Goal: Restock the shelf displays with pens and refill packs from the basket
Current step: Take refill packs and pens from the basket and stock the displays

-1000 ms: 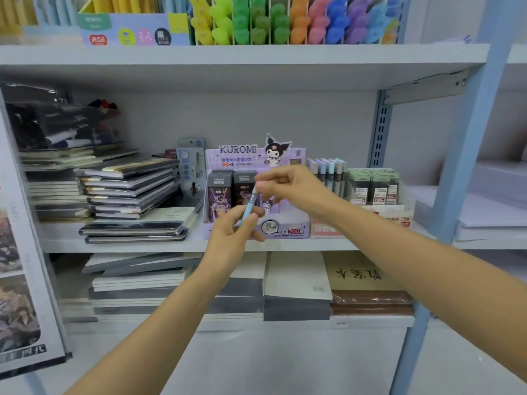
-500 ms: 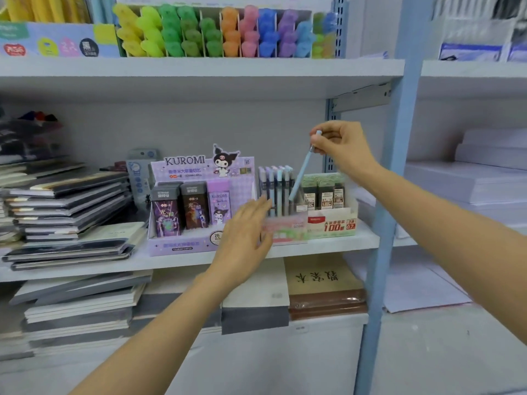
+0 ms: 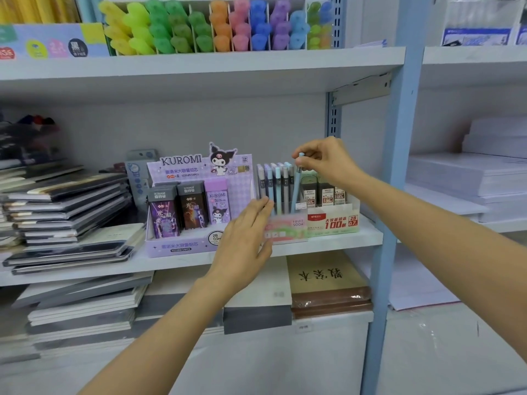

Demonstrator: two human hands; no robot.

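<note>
Pen (image 3: 296,189) pinched in right hand (image 3: 326,163) (left hand (image 3: 245,238) touching box (image 3: 289,227)).

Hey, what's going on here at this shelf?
A person is stocking pens on the middle shelf. The right hand pinches the top of a light blue pen, whose lower end sits in the Fruit Soda display beside other pens. The left hand, fingers straight, rests against the display's front left. A Kuromi box stands on its left and a refill box on its right.
</note>
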